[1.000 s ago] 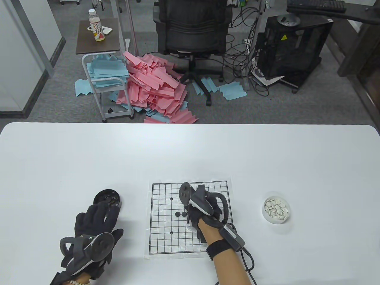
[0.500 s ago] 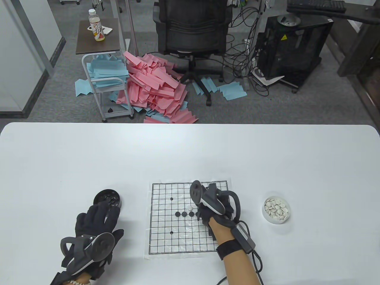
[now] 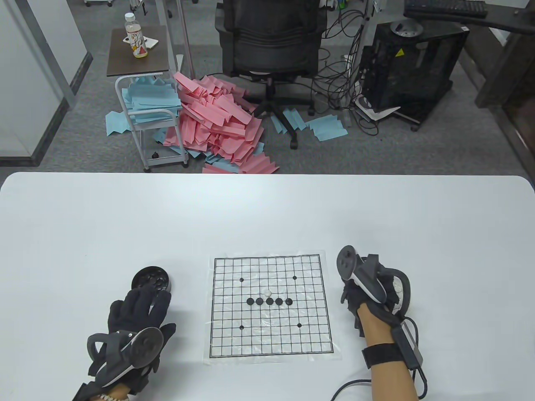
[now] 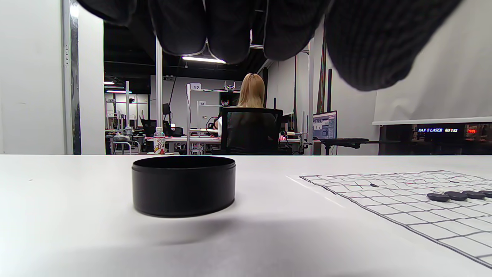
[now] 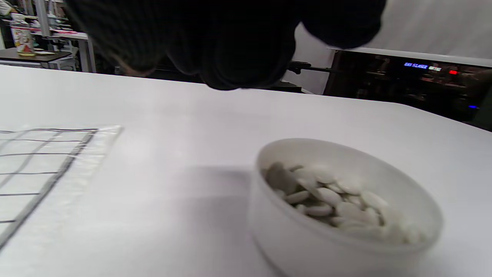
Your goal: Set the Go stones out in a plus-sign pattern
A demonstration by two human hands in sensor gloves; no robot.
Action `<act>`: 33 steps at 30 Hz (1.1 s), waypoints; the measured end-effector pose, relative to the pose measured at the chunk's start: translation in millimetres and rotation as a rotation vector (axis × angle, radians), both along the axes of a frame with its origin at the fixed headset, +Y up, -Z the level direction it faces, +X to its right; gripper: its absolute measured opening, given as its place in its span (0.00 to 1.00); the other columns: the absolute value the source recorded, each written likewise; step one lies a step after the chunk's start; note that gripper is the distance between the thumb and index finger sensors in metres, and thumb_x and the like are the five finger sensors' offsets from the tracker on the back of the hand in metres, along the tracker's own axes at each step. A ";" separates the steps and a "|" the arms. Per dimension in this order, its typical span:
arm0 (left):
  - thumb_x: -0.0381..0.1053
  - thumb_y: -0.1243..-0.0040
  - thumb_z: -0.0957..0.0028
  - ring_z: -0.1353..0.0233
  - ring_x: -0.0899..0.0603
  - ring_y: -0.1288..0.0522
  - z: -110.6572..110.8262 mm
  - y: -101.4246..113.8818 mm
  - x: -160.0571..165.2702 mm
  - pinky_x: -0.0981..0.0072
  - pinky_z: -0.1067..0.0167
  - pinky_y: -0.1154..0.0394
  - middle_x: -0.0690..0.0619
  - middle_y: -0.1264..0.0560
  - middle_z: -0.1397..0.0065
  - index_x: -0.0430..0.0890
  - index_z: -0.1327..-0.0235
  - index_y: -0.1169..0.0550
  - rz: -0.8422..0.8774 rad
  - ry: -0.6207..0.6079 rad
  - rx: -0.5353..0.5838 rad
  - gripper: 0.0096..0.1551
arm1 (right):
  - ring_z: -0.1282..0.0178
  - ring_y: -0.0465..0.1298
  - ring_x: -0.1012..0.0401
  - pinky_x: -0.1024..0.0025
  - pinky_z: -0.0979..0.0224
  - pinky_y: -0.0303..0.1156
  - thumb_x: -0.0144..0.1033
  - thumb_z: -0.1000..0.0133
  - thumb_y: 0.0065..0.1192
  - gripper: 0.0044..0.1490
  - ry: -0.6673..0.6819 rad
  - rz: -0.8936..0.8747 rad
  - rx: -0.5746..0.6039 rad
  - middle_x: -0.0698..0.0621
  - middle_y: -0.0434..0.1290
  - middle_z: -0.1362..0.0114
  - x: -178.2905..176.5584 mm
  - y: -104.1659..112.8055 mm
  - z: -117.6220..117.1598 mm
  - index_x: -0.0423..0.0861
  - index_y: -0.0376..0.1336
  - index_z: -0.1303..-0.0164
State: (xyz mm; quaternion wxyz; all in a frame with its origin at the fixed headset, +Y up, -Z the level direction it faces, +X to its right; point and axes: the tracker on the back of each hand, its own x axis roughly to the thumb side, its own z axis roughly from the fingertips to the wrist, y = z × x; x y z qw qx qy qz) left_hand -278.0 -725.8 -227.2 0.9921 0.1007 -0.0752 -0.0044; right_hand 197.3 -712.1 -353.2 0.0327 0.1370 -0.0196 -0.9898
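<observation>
The paper Go board (image 3: 269,338) lies at the table's front centre. A row of several black stones (image 3: 269,301) runs across its middle, also seen in the left wrist view (image 4: 457,195). One white stone (image 3: 268,292) sits just above the row's centre. My right hand (image 3: 376,288) is right of the board, over the white bowl of white stones (image 3: 399,288), which it mostly hides. In the right wrist view its fingers (image 5: 230,57) hang bunched and blurred above that bowl (image 5: 346,207). My left hand (image 3: 140,307) rests flat, fingers spread, just below the black bowl (image 3: 151,279).
The black bowl (image 4: 183,184) stands left of the board, just ahead of my left fingers (image 4: 230,30). The right glove's cable (image 3: 411,334) trails along my right wrist to the table's front edge. An office chair (image 3: 271,41) stands beyond the table's far edge.
My right hand has left the board's middle and moved right to the white bowl, uncovering the full black row and the white stone. My left hand has stayed put.
</observation>
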 end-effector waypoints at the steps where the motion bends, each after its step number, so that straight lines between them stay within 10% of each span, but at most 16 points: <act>1: 0.64 0.36 0.57 0.17 0.29 0.37 -0.1 -0.1 0.2 0.26 0.28 0.42 0.42 0.38 0.14 0.55 0.23 0.35 0.000 0.000 0.000 0.46 | 0.46 0.83 0.62 0.63 0.44 0.78 0.46 0.53 0.74 0.33 -0.019 0.000 -0.007 0.53 0.78 0.32 7.3 -1.5 1.5 0.56 0.69 0.35; 15: 0.64 0.36 0.57 0.17 0.29 0.37 -0.4 -0.8 1.0 0.26 0.28 0.42 0.42 0.38 0.14 0.55 0.23 0.35 0.003 -0.003 -0.001 0.46 | 0.43 0.82 0.61 0.62 0.43 0.77 0.44 0.52 0.73 0.34 -0.106 0.060 -0.201 0.52 0.76 0.29 47.8 -40.6 7.5 0.55 0.69 0.33; 33: 0.64 0.36 0.57 0.17 0.29 0.37 -0.5 -1.5 0.3 0.27 0.28 0.41 0.42 0.38 0.14 0.55 0.23 0.35 0.002 0.005 -0.011 0.46 | 0.57 0.81 0.67 0.65 0.48 0.78 0.45 0.54 0.73 0.26 -0.168 0.089 -0.095 0.55 0.80 0.42 54.3 -57.4 0.8 0.58 0.72 0.44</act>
